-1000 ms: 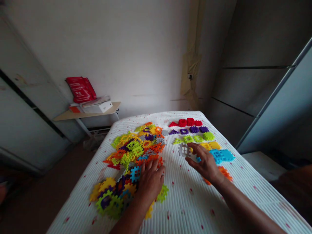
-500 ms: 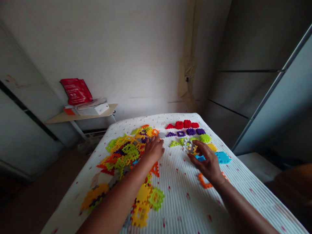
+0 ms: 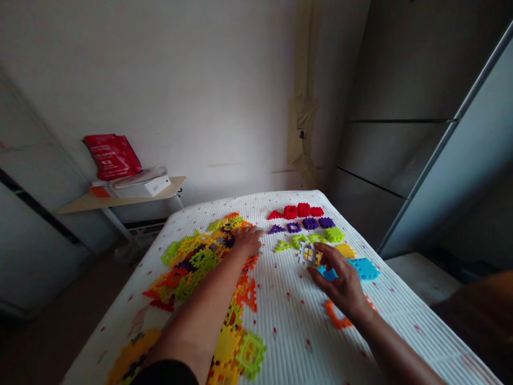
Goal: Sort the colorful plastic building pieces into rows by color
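Note:
My right hand (image 3: 340,272) pinches a grey square window-frame block (image 3: 306,254) by its right edge, holding it over the sorted pieces. Below and beside it are a yellow block (image 3: 346,250), a blue block (image 3: 365,269) and green blocks (image 3: 334,234). My left hand (image 3: 247,240) rests palm-down at the far right edge of a mixed pile of interlocking plastic blocks (image 3: 204,259), its fingers reaching forward and slightly apart. A bit of grey shows by its fingertips; the hand hides most of what lies under it.
Rows of red blocks (image 3: 303,209) and purple blocks (image 3: 310,223) lie at the far right of the white quilted cover (image 3: 296,315). An orange ring-shaped block (image 3: 335,316) lies near my right wrist. A side table (image 3: 80,204) holds a red bag (image 3: 110,156) and white box.
My left hand has shifted slightly left and onto the pile's edge, covering the spot by the grey gear-shaped piece. The right hand keeps its grey block. The view has tilted and turned slightly.

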{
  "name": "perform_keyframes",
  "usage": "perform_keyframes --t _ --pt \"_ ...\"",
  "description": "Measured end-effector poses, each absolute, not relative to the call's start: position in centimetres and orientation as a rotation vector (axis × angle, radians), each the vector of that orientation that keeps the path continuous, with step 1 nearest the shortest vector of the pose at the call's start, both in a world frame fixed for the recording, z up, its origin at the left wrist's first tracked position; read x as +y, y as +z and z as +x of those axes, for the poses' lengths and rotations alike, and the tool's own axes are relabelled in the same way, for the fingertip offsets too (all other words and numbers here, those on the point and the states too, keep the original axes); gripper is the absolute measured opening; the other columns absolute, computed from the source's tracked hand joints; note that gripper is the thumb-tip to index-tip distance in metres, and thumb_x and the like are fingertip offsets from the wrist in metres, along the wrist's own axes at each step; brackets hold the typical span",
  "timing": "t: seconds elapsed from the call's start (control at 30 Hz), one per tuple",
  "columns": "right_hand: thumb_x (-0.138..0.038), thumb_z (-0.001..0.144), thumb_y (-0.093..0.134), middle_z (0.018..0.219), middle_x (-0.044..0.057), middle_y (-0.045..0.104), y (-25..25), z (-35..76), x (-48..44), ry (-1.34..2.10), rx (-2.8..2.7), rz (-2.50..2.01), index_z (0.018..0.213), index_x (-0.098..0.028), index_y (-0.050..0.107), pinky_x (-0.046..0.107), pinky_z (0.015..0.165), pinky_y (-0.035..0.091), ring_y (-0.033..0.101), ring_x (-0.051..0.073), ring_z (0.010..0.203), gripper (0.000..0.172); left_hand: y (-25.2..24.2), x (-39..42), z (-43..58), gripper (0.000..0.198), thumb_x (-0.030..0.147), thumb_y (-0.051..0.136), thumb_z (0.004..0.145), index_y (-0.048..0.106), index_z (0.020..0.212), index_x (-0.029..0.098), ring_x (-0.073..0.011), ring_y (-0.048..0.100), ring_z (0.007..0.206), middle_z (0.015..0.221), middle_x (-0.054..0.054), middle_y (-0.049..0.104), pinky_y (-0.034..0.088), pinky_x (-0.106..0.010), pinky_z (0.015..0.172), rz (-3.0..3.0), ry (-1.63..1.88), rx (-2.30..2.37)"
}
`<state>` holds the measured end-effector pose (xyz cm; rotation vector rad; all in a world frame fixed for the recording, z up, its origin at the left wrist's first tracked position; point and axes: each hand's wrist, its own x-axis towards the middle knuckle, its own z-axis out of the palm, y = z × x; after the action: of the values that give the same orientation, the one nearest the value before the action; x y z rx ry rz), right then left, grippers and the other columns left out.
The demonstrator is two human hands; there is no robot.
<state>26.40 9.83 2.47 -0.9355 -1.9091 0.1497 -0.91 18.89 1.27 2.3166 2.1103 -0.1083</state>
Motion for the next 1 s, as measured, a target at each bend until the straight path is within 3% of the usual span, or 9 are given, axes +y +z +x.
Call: perform_keyframes --t 0.23,0.67,0.87,1.0 --pt "-0.031 0.084 0.058 0.113 0.013 0.059 2.3 26.1 9.6 0.141 -1.955 -0.921 0.123 -0.021 0.048 0.035 0.071 0.055 0.062 0.022 0.09 0.042 1.3 18.3 -2.0 0.043 0.037 0.053 0.086 0.048 0.126 0.02 -0.0279 0.044 0.121 0.135 -0.01 0.044 0.034 -0.055 0.1 2.275 -0.144 2.162" --pt "-0.024 0.083 0.056 0.117 0.012 0.059 0.9 23.9 8.4 0.226 -2.123 -0.756 0.128 -0.025 0.042 0.038 0.076 0.056 0.063 0.022 0.092 0.047 1.8 17.5 -2.9 0.034 0.034 0.053 0.087 0.054 0.117 0.018 -0.0213 0.057 0.103 0.119 -0.009 0.056 0.048 -0.044 0.087 2.192 -0.202 2.268" --pt "-0.021 0.083 0.055 0.117 0.012 0.059 1.0 23.1 7.7 0.353 -2.189 -0.747 0.123 -0.023 0.046 0.034 0.072 0.057 0.063 0.021 0.094 0.041 1.8 17.2 -2.8 0.035 0.036 0.053 0.087 0.054 0.116 0.017 -0.0209 0.057 0.101 0.118 -0.009 0.056 0.048 -0.044 0.086 2.137 -0.177 2.313" --pt "-0.021 0.083 0.055 0.117 0.012 0.058 1.0 23.2 7.6 0.369 -2.188 -0.729 0.124 -0.023 0.045 0.034 0.077 0.055 0.062 0.021 0.098 0.042 2.4 16.4 -2.5 0.034 0.038 0.05 0.087 0.056 0.114 0.02 -0.0256 0.053 0.109 0.116 -0.01 0.058 0.039 -0.049 0.094 2.173 -0.136 2.293"
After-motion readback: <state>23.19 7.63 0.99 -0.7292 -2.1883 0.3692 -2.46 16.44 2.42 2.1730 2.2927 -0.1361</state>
